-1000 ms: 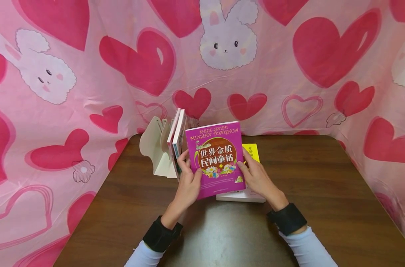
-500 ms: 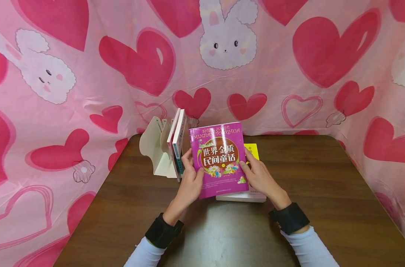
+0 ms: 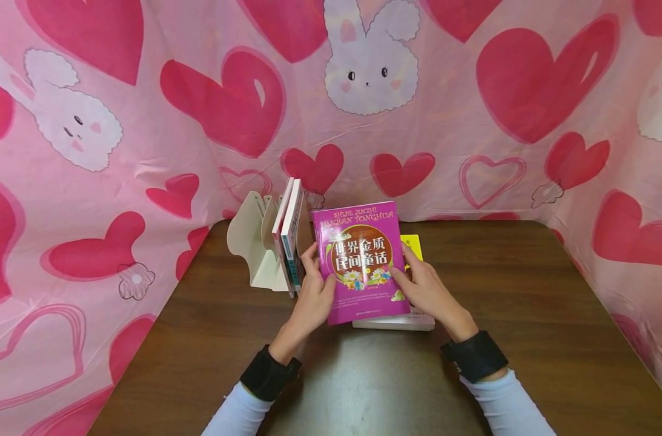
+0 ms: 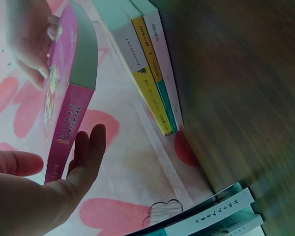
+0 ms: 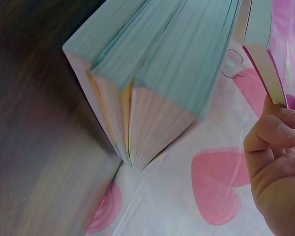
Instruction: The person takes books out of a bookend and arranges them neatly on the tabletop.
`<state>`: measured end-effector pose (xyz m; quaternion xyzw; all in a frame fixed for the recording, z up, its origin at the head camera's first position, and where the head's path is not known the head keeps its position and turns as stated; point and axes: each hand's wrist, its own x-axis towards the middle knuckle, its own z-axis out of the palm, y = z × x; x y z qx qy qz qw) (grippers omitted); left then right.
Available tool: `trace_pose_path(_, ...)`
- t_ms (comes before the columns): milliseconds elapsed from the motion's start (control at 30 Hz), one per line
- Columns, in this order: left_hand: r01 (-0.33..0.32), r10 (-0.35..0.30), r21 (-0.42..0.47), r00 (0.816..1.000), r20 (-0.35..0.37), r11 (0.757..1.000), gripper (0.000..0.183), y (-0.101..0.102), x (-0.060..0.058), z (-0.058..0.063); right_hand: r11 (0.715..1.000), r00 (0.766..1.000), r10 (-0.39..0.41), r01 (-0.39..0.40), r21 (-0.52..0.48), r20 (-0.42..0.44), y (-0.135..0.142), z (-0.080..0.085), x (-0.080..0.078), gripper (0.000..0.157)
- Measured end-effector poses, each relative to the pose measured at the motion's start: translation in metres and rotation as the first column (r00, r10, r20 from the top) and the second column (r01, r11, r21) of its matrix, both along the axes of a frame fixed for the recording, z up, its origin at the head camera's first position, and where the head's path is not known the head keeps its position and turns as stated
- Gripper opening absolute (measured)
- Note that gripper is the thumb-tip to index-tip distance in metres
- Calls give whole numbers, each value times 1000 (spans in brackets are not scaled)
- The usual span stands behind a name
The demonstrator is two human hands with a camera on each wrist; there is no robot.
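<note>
A purple paperback book [image 3: 358, 303] is held up above the table, its front cover facing the head camera. My left hand [image 3: 313, 297] grips its left edge, thumb on the cover and fingers behind. On the opposite edge, my right hand [image 3: 431, 293] pinches it the same way. The left wrist view shows the purple spine [image 4: 64, 132] between thumb and fingers of the left hand. Behind and below the held book lies a stack of books [image 3: 393, 323], partly hidden; a yellow cover [image 3: 412, 245] shows at its top. In the right wrist view that stack [image 5: 157, 64] appears as several thick page blocks.
A cream bookend stand [image 3: 249, 242] is at the left back of the table, with two upright books [image 3: 291, 224] leaning on its right side. The brown wooden table [image 3: 527, 339] reaches to a pink curtain [image 3: 450, 121] with hearts and rabbits behind it.
Both hands have shifted the purple book slightly to the right, and glare has appeared on its cover. The stack and bookend stand have stayed in place.
</note>
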<state>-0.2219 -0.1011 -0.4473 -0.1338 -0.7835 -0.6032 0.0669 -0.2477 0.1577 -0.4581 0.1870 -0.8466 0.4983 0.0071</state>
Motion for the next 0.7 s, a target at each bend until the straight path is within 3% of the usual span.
trace_pose_path(700,55,-54,-31,998,19,998,68,4,-13,-8,999,998,-19,16,40,64,9,1,-1,78)
